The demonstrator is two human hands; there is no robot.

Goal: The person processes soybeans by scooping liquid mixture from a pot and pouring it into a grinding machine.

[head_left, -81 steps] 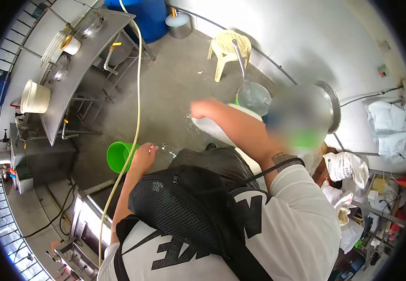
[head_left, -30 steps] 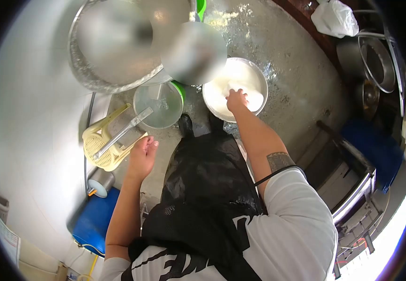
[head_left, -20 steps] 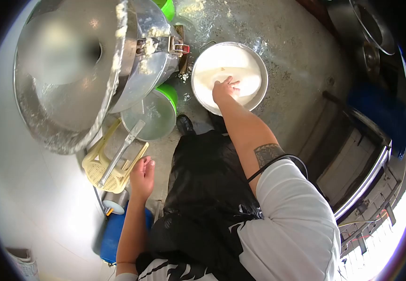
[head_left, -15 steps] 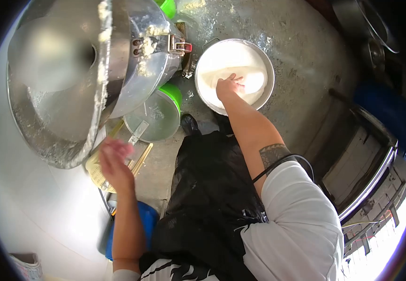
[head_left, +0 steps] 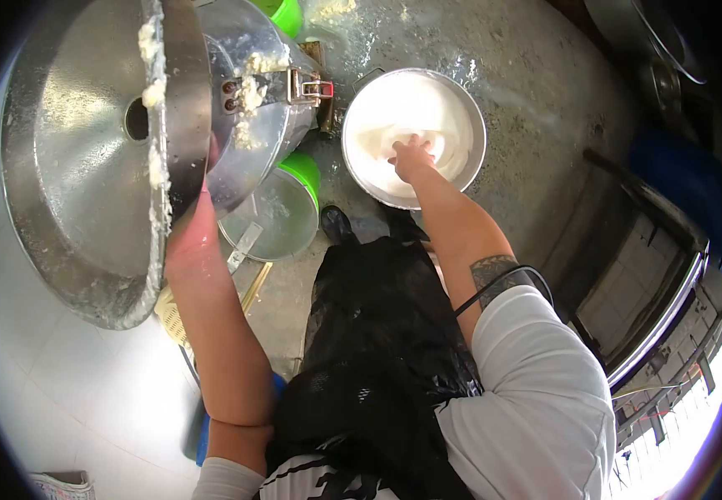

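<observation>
My right hand reaches into a wide round metal pan on the floor. Its fingers are spread and dip into the white liquid, with rings rippling around them. Over on the left, my left hand is up against the steel machine, under its wide funnel-shaped top. The machine's rim hides most of those fingers, so I cannot tell what they touch. Pale clumps cling to the machine's rim and side near a latch.
A green-rimmed bucket of cloudy liquid stands below the machine, with a flat metal strip by it. Another green bucket is at the top. A yellow basket sits under my left arm. Dark metal equipment lines the right.
My left hand has moved up and forward to the machine, its fingers now mostly hidden. The funnel top has tilted toward me, showing its hole. My right hand stays in the pan.
</observation>
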